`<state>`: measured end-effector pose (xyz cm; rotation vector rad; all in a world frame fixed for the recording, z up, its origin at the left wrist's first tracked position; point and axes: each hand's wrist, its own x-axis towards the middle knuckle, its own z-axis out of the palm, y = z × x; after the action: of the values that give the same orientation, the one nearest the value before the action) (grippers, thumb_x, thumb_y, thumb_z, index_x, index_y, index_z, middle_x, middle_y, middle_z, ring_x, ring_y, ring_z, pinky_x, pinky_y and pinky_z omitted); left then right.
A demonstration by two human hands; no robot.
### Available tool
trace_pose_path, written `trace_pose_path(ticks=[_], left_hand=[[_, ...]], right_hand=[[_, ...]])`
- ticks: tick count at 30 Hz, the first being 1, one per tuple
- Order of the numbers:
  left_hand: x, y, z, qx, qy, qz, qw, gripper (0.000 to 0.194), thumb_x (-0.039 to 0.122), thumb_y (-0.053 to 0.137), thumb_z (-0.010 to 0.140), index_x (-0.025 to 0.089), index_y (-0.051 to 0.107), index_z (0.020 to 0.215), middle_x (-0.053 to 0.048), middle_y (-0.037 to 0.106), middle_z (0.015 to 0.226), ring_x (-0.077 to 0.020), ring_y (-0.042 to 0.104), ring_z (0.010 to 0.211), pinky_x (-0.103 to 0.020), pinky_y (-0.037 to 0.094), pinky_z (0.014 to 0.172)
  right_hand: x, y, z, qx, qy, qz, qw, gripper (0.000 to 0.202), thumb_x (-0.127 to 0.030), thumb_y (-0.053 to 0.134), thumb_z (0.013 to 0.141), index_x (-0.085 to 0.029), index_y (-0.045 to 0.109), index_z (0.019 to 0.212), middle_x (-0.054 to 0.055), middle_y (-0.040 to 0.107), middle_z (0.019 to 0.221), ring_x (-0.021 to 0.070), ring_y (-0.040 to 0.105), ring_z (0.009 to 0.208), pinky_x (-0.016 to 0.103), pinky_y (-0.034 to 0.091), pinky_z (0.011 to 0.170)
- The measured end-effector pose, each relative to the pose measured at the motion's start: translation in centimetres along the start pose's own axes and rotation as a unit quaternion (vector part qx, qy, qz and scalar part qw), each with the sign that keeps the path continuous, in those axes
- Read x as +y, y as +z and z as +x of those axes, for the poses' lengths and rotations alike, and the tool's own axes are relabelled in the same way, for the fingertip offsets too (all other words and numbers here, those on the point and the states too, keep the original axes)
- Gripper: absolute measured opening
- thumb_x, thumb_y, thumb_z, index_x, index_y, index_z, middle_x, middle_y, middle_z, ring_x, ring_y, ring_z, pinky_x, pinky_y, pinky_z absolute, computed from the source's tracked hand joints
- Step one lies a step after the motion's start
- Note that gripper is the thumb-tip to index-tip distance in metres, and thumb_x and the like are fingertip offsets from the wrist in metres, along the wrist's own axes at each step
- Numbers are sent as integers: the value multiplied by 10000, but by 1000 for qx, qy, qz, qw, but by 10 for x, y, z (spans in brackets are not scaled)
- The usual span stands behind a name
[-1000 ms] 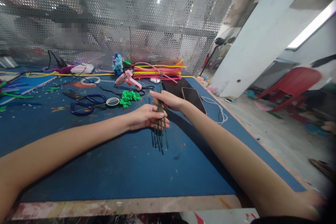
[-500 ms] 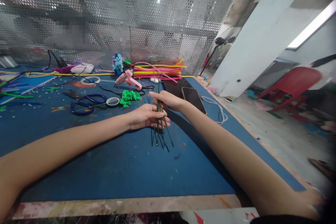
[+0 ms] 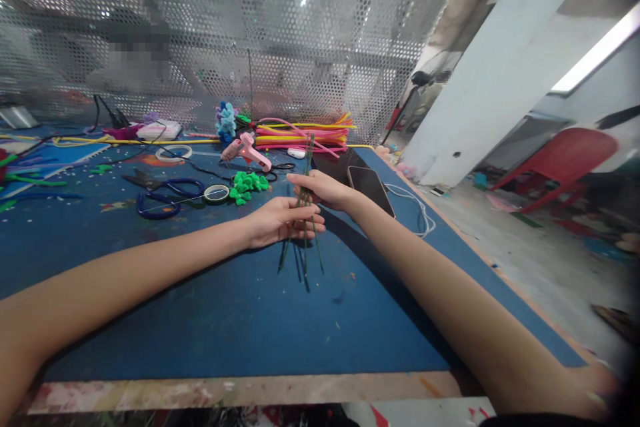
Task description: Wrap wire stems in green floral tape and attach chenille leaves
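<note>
A bundle of thin dark green wire stems [image 3: 306, 250] stands between my hands over the blue mat, its lower ends spread apart. My left hand [image 3: 280, 220] pinches the stems between thumb and fingers from the left. Higher up, my right hand [image 3: 323, 188] grips the same bundle, thumb across it. To the left lie a cluster of green fuzzy pieces [image 3: 247, 187], a roll of tape [image 3: 217, 194] and scissors with blue handles [image 3: 170, 197]. Just right of my right hand rests a phone [image 3: 371, 190].
A pink glue gun [image 3: 247, 151] and a pile of pink and yellow pipe cleaners [image 3: 305, 133] lie at the back, before a perforated metal screen [image 3: 200, 40]. A white cable [image 3: 417, 207] curls near the mat's right edge. Blue fuzzy flowers [image 3: 226, 121] stand beside the glue gun.
The stems have turned in my fingers: their upper ends lean a little more to the right and their lower ends fan differently. Both hands keep nearly the same place.
</note>
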<state>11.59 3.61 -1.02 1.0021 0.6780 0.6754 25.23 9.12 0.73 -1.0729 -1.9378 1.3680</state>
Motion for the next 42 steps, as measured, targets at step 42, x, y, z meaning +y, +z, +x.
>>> trace_pose_path(ticks=[42], left_hand=[[-10, 2, 3, 33, 93, -26, 995, 186, 194, 488, 841, 132, 503, 1015, -106, 613, 966, -151, 607, 867, -322, 426, 844]], right_hand=[[-5, -24, 7, 200, 134, -80, 967, 195, -228, 490, 791, -143, 511, 618, -55, 457, 384, 26, 278, 281, 165, 195, 305]])
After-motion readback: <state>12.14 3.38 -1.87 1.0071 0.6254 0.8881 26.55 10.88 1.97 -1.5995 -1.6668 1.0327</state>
